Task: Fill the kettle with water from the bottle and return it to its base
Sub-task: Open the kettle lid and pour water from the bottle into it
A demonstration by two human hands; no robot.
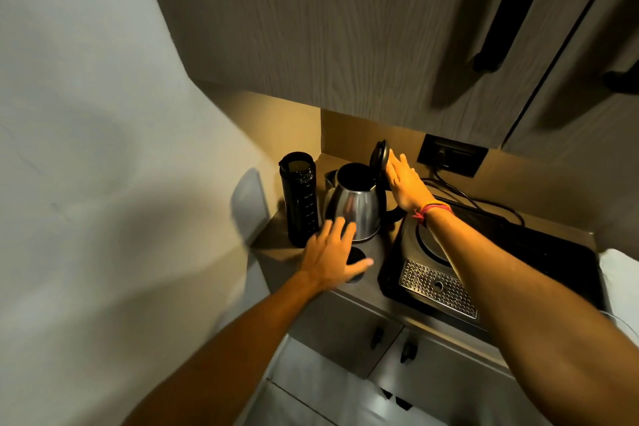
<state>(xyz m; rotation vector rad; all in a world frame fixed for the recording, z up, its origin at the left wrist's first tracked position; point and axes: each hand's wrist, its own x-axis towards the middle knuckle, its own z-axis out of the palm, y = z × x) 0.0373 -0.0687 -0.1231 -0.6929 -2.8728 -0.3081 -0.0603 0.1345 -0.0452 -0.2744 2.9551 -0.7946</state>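
Note:
A steel kettle (356, 207) stands on the counter with its black lid (378, 157) flipped up and the mouth open. My right hand (404, 183) lies flat against the raised lid and the handle side, fingers spread. To the kettle's left stands a tall black bottle (299, 201), uncapped. My left hand (332, 252) hovers open in front of the kettle, over a round black cap (356, 261) on the counter. The kettle's round base (434, 244) sits on a black tray to the right.
The black tray (518, 252) has a perforated metal drip grate (439, 289). A wall socket (451, 154) with a black cord is behind. Cabinets hang low overhead; a wall closes the left side. Cupboard doors with black handles are below the counter edge.

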